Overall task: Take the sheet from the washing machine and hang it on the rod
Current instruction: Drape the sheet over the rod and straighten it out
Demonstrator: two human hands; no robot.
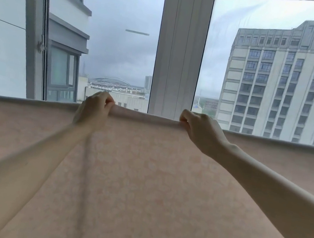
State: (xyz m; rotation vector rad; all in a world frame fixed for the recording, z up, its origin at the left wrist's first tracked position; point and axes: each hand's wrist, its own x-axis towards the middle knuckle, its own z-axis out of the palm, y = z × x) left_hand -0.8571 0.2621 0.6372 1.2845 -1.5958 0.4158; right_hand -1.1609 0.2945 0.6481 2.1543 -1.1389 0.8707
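A pale pink sheet (144, 177) with a faint floral print fills the lower half of the head view, stretched out in front of a large window (120, 43). Its top fold runs level from the left edge of the frame to the right, so the sheet's long axis lies side to side, parallel to the window. From that fold the cloth drops down and toward the camera, widening as it nears the bottom of the frame. The fold looks rounded, as though draped over something, but the rod itself is hidden under the cloth.

Both arms reach forward to the fold. The left hand (93, 108) pinches the top edge just left of the white window post (182, 49), its fingers (106, 99) curled over the cloth with the knuckles up. The right hand (200, 131) grips the same edge just right of the post, its fingers (184, 115) bent tight around a small bunch of fabric. Between the two hands the edge is lifted slightly.

Beyond the glass stand a tall grey building (285, 86) on the right and a domed roof (113, 80) far off under an overcast sky.
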